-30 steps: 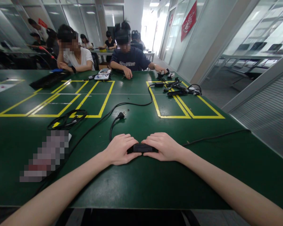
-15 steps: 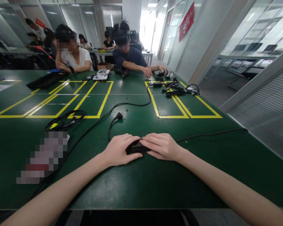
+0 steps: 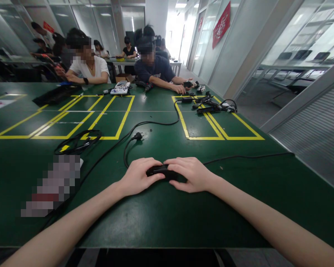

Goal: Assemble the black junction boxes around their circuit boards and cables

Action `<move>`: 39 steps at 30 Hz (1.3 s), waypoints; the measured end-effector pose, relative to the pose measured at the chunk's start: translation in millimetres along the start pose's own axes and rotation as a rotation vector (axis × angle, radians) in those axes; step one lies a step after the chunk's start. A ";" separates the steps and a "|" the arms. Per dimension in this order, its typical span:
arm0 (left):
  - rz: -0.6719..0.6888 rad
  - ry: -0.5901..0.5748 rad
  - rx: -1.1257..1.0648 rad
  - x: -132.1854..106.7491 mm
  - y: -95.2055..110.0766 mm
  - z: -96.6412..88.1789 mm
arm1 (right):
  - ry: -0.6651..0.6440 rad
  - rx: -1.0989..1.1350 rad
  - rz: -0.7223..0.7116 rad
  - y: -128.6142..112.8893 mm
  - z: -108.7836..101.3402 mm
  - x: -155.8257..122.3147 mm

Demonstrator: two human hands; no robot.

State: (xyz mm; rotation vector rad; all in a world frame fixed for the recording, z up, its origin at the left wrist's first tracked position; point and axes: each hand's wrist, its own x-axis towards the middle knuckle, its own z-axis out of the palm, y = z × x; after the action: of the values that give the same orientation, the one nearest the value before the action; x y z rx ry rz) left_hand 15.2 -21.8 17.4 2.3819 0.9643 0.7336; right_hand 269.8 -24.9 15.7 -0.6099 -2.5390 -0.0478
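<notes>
A black power adapter (image 3: pixel 169 173) lies low over the green table (image 3: pixel 161 222), partly covered by my fingers. My left hand (image 3: pixel 140 176) is closed around its left end, with the thumb along the near side. From the right, my right hand (image 3: pixel 190 174) grips the other end, fingers over the top and thumb below. A black cord with a plug (image 3: pixel 138 136) curls out beyond my left hand. Another thin black cable (image 3: pixel 250 157) runs from behind my right hand to the table's right edge.
A coiled black cable (image 3: pixel 78 142) and a blurred-out flat item (image 3: pixel 52 185) lie at left. A second adapter (image 3: pixel 187 100) and tangled black parts (image 3: pixel 211 104) lie farther back, by yellow tape outlines. Across the table sit two people; one handles small parts (image 3: pixel 187 84).
My right fingers have shifted and spread slightly on the adapter, which has turned a little. The plug has slid slightly left. The co-worker opposite has drawn both hands together.
</notes>
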 end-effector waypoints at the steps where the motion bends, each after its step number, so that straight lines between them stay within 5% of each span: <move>1: 0.029 0.011 0.044 -0.3 -1.1 0.3 | -0.017 0.057 0.065 0.1 -0.1 0.0; 5: 0.049 -0.007 0.125 0.7 -4.1 3.0 | -0.058 0.150 0.196 2.2 -0.7 0.7; 27: -0.191 -0.190 -0.113 2.0 7.5 -1.0 | -0.159 -0.273 -0.135 0.0 -2.9 2.7; 30: -0.150 -0.116 -0.122 1.1 5.4 0.5 | -0.189 -0.247 -0.093 5.1 -4.7 -0.4; 33: 0.037 0.085 -0.031 -0.9 -0.4 1.9 | -0.166 -0.117 0.052 16.1 -6.9 -8.2; 36: 0.167 0.274 0.131 -2.5 -7.3 1.9 | -0.028 0.044 0.267 35.2 -13.1 -18.2; 39: 0.200 0.326 0.195 -3.2 -12.8 2.7 | 0.199 0.113 0.449 61.6 -24.1 -29.7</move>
State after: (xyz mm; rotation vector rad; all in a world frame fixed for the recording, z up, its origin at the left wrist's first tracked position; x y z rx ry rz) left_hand 8.7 -16.5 6.9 2.6070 0.9697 1.1809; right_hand 330.7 14.5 16.4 -1.0569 -2.1469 0.1845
